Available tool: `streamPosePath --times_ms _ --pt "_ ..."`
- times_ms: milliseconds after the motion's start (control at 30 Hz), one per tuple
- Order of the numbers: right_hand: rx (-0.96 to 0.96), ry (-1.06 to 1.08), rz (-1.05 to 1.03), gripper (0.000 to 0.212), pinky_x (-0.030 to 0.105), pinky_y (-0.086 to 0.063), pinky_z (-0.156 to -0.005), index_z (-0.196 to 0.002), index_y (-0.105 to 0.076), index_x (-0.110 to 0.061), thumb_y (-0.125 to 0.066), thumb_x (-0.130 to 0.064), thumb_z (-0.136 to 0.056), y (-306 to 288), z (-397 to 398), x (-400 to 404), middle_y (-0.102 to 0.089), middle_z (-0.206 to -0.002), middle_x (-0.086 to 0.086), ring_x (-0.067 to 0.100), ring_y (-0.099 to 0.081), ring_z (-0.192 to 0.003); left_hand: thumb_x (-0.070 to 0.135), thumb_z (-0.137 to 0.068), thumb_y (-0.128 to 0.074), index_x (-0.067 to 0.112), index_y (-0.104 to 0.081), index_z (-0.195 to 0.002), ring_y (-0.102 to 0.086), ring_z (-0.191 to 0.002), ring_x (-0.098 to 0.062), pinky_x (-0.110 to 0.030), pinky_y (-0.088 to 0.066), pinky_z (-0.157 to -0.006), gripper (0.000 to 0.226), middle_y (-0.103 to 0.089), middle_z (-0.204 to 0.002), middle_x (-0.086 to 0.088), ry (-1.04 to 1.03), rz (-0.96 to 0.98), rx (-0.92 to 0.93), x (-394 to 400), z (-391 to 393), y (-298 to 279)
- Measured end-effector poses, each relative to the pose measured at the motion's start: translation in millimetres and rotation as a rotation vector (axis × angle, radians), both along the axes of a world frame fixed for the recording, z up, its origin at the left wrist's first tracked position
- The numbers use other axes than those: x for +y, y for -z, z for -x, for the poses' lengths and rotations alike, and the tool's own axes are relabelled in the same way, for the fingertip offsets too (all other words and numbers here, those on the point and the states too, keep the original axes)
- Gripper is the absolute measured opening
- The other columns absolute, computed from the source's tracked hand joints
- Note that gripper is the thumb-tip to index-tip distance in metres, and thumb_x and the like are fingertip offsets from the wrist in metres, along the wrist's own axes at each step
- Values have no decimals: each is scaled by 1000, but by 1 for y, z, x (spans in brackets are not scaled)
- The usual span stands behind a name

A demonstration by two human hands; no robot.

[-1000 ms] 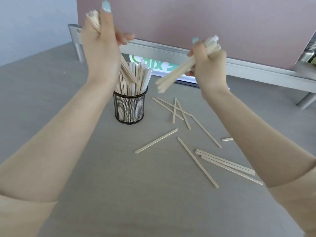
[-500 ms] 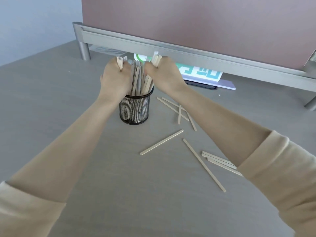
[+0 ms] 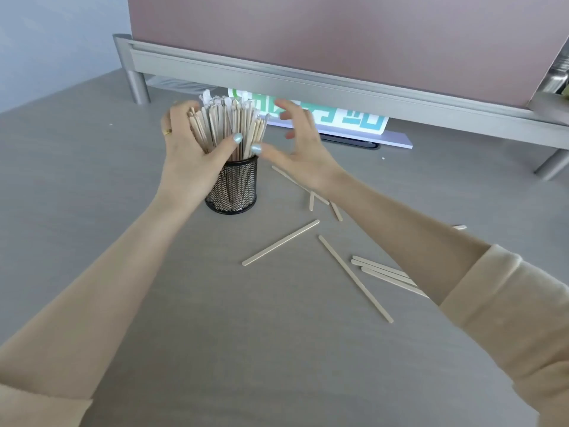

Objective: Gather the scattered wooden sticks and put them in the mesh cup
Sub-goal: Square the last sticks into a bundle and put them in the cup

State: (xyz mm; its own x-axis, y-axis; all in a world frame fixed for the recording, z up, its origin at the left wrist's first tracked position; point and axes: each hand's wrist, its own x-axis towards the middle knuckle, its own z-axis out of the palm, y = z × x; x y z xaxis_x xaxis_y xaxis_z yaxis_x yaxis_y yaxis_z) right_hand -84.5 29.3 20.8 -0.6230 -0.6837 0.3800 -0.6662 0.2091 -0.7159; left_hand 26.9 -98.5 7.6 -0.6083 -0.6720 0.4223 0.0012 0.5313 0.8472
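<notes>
Now the left hand [image 3: 184, 155] wraps its fingers around the sticks [image 3: 228, 124] standing in the mesh cup [image 3: 235, 189]; the right hand [image 3: 295, 149] hovers beside, fingers spread wide. Loose sticks [image 3: 280, 242] lie on the counter [image 3: 154, 303].

We are looking down on a grey table [image 3: 184, 318] that is carrying a black mesh cup [image 3: 234, 188], standing upright and packed with wooden sticks. To the right of the cup, loose wooden sticks [image 3: 280, 242] are lying flat on the surface: one single stick nearest the cup, a longer stick [image 3: 355, 278] just right of it, a small crossed cluster [image 3: 320, 200] farther back, and a side-by-side group [image 3: 383, 272] partly hidden by a forearm. At the far edge, a metal riser's legs [image 3: 138, 87] are standing on the table, and a green-and-white printed card [image 3: 348, 120] is lying beneath it.
</notes>
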Motion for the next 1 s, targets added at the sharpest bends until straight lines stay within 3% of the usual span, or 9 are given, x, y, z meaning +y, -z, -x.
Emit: streamPosePath --times_ms 100,233,333,400,467,600,733,867,1000 --pt "-82 218 -46 63 31 -41 -100 -133 -41 -18 -65 -43 -80 18 26 29 -41 -124 -4 13 -46 -113 34 -80 -60 12 -35 -133 -31 -132 -20 -37 -28 -111 63 -30 -143 -10 -88 241 62 9 -15 7" --pt "-120 419 -467 76 39 -36 -103 -134 -41 -15 -58 -60 -75 43 44 52 -40 -140 3 27 -40 -129 17 -82 -51 11 -58 -103 -52 -106 -31 -35 -34 -91 23 -61 -113 -8 23 617 59 41 -24 13" --pt "-35 447 -629 78 40 -35 -97 -123 -48 -10 -55 -68 -72 52 38 51 -45 -135 8 31 -37 -127 30 -82 -43 12 -63 -92 -53 -97 -30 -36 -35 -85 28 -62 -103 -3 184 720 -275 68 -23 23" --pt "12 443 -666 73 40 -34 -97 -117 -51 -8 -54 -66 -73 56 35 47 -46 -132 9 31 -36 -126 45 -87 -44 18 -58 -112 -42 -116 -24 -34 -30 -93 39 -52 -123 3 221 768 -631 80 -22 32" --pt "29 406 -654 60 39 -33 -98 -113 -52 -8 -54 -58 -79 58 34 46 -46 -132 10 32 -36 -126 50 -90 -39 24 -44 -129 -31 -128 -20 -35 -25 -103 48 -39 -140 6 281 761 -819 86 -24 44" --pt "86 334 -557 22 36 -39 -86 -95 -63 -17 -50 -32 -87 56 34 60 -54 -116 9 34 -46 -113 34 -97 -31 37 -32 -138 -19 -138 -16 -35 -18 -110 41 -26 -150 9 376 656 -747 97 -36 54" --pt "64 250 -483 24 35 -45 -87 -103 -67 -21 -49 -18 -88 58 35 85 -57 -110 7 27 -55 -103 23 -90 -24 36 -50 -128 -30 -134 -15 -30 -21 -107 48 -40 -143 10 417 586 -575 102 -32 62" --pt "48 143 -431 26 36 -46 -89 -102 -67 -18 -48 -8 -87 58 28 109 -58 -107 7 20 -55 -93 6 -91 -45 27 -65 -115 -48 -121 -20 -29 -32 -98 38 -55 -130 5 415 527 -468 98 -8 64" --pt "44 42 -416 25 33 -45 -88 -102 -67 -17 -51 -7 -86 58 16 129 -59 -105 7 19 -56 -93 17 -85 -57 22 -53 -125 -46 -121 -27 -36 -32 -101 40 -43 -141 -2 321 527 -441 98 13 60"
